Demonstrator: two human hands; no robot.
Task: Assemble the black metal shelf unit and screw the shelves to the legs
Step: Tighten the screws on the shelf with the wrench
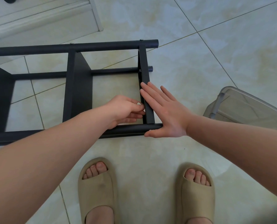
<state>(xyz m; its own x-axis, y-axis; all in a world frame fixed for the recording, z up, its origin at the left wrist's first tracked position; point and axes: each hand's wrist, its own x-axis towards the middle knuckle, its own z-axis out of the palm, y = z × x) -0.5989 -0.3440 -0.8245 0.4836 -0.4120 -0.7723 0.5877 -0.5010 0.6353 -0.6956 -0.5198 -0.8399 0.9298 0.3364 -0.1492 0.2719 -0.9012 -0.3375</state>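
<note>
The black shelf unit (79,88) lies sideways on the floor (199,62) under both hands; it is likely stiff and light, best gripped by its round legs (131,129). The left hand (126,109), fingers curled, works at the end shelf (145,68)'s inner face; whether it pinches a screw is unclear. The right hand (165,113) presses flat, released, against the outer face.

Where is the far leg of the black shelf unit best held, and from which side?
Probably the far leg, on its bare round stretch between the middle shelf and the end shelf, from above: it lies level and uppermost, with open space beneath.
</note>
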